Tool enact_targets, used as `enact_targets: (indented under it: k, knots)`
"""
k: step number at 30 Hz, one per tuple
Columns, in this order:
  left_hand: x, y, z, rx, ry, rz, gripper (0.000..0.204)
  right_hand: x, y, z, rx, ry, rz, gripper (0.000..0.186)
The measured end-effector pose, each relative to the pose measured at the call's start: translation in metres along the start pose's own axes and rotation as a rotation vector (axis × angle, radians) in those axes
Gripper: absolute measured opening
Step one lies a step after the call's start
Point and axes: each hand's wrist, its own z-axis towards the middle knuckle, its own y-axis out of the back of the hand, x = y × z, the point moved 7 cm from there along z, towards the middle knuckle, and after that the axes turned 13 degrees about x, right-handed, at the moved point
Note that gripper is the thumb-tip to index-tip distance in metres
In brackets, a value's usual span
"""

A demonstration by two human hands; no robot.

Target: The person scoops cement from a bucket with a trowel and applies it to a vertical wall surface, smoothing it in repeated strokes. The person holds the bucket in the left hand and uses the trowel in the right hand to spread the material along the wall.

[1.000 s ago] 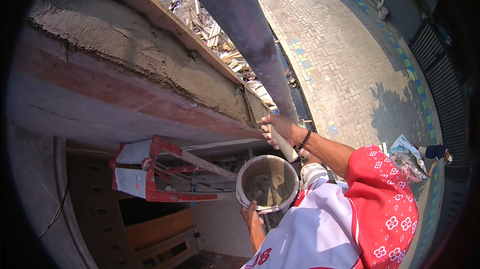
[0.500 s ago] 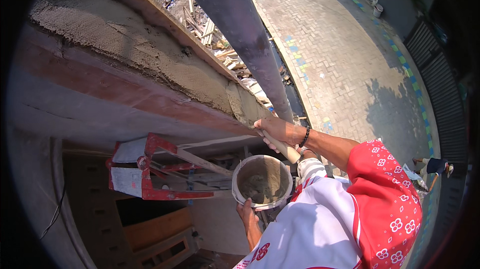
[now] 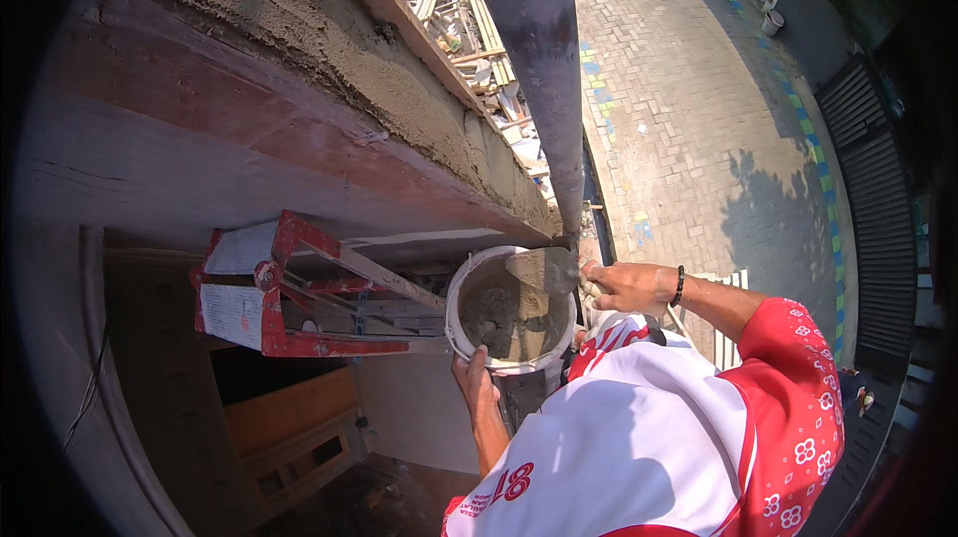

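Note:
My left hand (image 3: 474, 377) grips the near rim of a white bucket (image 3: 457, 309) partly filled with grey mortar, holding it up in front of my chest. My right hand (image 3: 624, 285) holds a trowel (image 3: 547, 273) by its handle; the grey, mortar-coated blade lies over the far side of the bucket's mouth. A dark bracelet sits on my right wrist. My red and white shirt fills the lower right.
A rough plastered ledge (image 3: 329, 68) runs above a red-brown beam. A grey pole (image 3: 534, 58) rises beside it. A red ladder top (image 3: 289, 297) stands left of the bucket. Far below lie a paved road (image 3: 699, 108) and a pile of scrap timber (image 3: 469, 8).
My right hand has come down from the ledge's edge and brought the trowel over the bucket. The bucket stays in my left hand, now nearer the camera.

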Motion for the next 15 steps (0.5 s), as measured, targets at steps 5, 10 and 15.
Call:
enact_targets:
  k: [5, 10, 15]
  knots:
    - [-0.034, -0.022, -0.013, 0.033, 0.046, 0.095, 0.038, -0.013, 0.011, 0.016, 0.090, -0.186, -0.448, 0.020]
    - [-0.061, -0.037, -0.019, 0.085, -0.025, 0.175, 0.042, 0.010, 0.022, 0.034, 0.056, -0.131, -0.568, 0.016]
    - [-0.069, -0.039, -0.009, 0.139, -0.138, 0.337, 0.043, 0.021, 0.011, 0.064, -0.082, 0.156, -0.695, 0.012]
